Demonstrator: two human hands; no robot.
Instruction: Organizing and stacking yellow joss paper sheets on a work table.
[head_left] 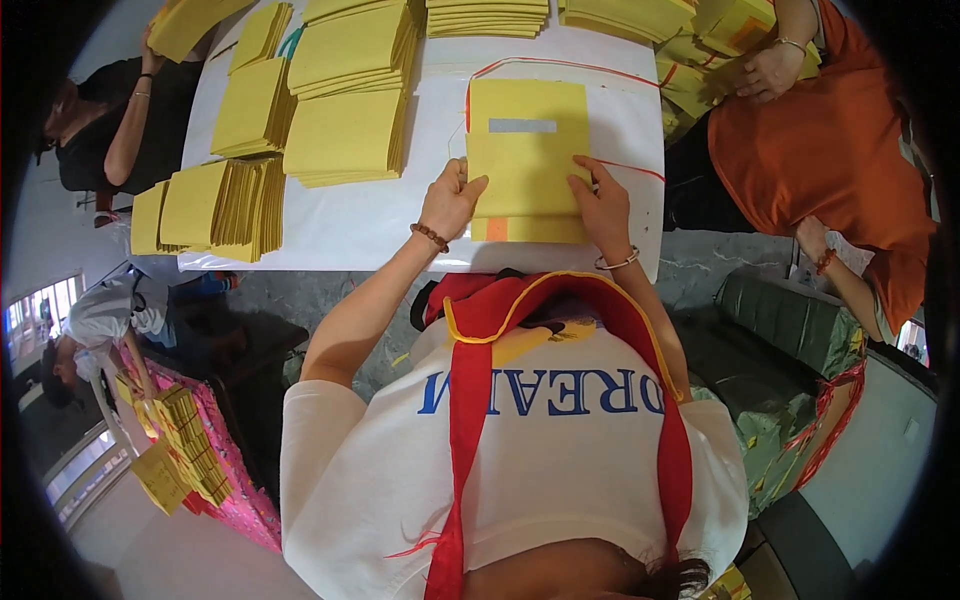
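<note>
A stack of yellow paper (530, 165) lies on the white-covered table in front of me. It has a silver-grey strip near its far end and an orange patch near its front edge. My left hand (450, 203) closes on the stack's left side, thumb on top. On the right side, my right hand (603, 205) grips the edge the same way, with the thumb over the paper. A red string (560, 62) loops around the far side, and a length of it comes out to the right past my right hand. What lies underneath the stack is hidden.
Several piles of yellow paper (345, 135) stand on the table's left, with more along its far edge. A person in orange (820, 150) is at the right, a person in black (125, 125) at the far left. Green wrapped bundles (790, 320) sit behind on the right.
</note>
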